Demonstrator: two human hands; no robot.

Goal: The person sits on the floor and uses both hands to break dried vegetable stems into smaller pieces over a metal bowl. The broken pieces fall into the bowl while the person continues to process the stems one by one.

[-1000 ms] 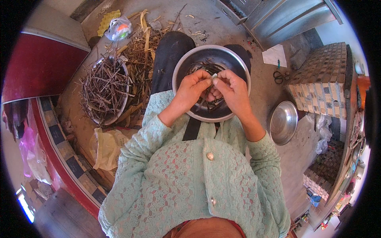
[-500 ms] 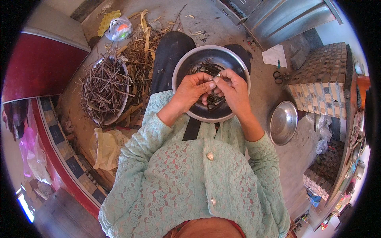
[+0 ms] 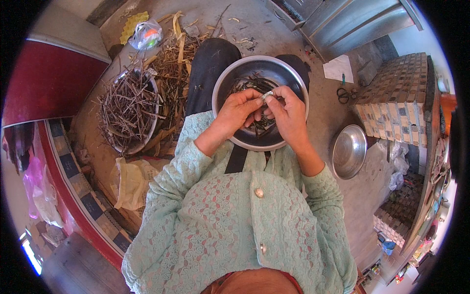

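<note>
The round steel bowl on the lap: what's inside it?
Inside the round steel bowl lie dark thin stems. The left hand and right hand pinch a small pale piece above it, hiding the bowl's middle and whatever lies there.

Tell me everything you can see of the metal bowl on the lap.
The metal bowl is round, shiny steel with a dark inside, and sits upright on the person's lap across dark trousers. Dark twig-like stems lie in its bottom. The left hand and right hand hover over its near half, pinching a small pale piece between them.
</note>
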